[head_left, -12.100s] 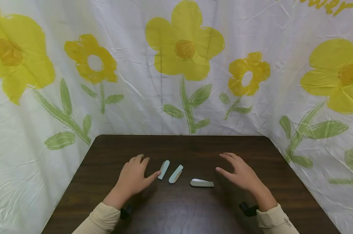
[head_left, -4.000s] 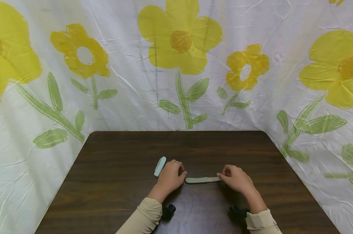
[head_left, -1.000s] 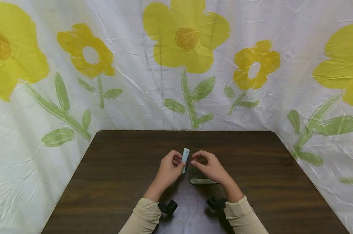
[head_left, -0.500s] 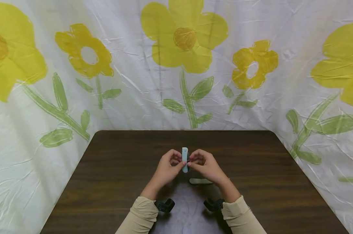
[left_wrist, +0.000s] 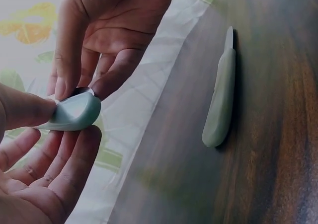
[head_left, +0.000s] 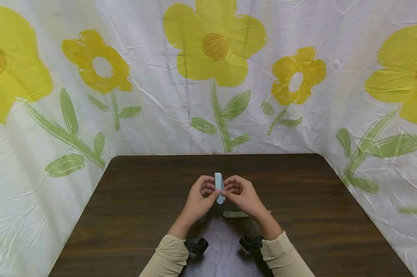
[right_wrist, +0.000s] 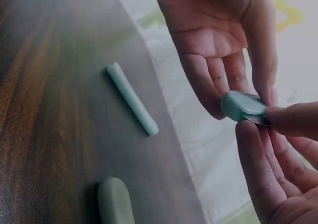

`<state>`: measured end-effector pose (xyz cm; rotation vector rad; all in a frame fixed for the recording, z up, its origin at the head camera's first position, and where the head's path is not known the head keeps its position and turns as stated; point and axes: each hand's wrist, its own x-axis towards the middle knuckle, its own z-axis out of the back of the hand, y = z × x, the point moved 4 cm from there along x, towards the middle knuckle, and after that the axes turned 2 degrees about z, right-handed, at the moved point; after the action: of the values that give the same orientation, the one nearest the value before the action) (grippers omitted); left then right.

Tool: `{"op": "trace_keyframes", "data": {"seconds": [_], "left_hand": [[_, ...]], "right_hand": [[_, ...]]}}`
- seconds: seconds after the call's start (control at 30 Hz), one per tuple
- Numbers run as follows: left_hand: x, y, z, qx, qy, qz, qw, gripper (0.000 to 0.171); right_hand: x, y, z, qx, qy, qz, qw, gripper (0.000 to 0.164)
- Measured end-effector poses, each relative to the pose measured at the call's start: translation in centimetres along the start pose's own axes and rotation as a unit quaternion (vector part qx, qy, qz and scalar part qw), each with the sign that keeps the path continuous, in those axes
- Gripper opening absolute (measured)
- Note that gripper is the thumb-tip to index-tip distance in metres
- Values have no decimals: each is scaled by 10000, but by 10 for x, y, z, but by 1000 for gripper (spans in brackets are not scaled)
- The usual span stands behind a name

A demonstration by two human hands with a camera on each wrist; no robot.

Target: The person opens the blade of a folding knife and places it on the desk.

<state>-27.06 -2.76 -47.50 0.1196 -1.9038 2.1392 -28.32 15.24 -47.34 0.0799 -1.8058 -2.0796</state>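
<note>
Up in front of me, my left hand (head_left: 199,196) pinches a light blue folding knife (head_left: 218,182) between thumb and fingers, its handle upright in the head view. From the other side my right hand (head_left: 241,194) pinches the same knife at its blade edge; the metal blade (right_wrist: 256,119) sits folded along the handle in the right wrist view. An olive green folding knife (left_wrist: 222,95) lies on the table with its blade out, partly behind my right hand in the head view. A second light blue folding knife (right_wrist: 131,99) lies on the table, hidden from the head camera by my left hand.
The dark wooden table (head_left: 142,173) spreads beneath both hands. A white curtain (head_left: 153,123) with yellow flowers hangs behind its far edge and along both sides. Black straps with camera mounts (head_left: 196,246) sit at my wrists.
The olive knife, folded at first, now lies unfolded. My left hand has lifted a light blue knife off the table; within the last second my right hand moved left and gripped it.
</note>
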Motion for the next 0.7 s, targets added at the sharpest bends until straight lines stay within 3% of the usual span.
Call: {"op": "trace_keyframes", "data": {"seconds": [0.27, 0.7], "left_hand": [[2, -2, -2, -234, 109, 128, 9996, 39], [-3, -2, -1, -201, 306, 170, 9992, 43]], "right_hand": [[3, 1, 1, 89, -58, 37, 9999, 25], [-1, -1, -1, 253, 26, 75, 9996, 25]]}}
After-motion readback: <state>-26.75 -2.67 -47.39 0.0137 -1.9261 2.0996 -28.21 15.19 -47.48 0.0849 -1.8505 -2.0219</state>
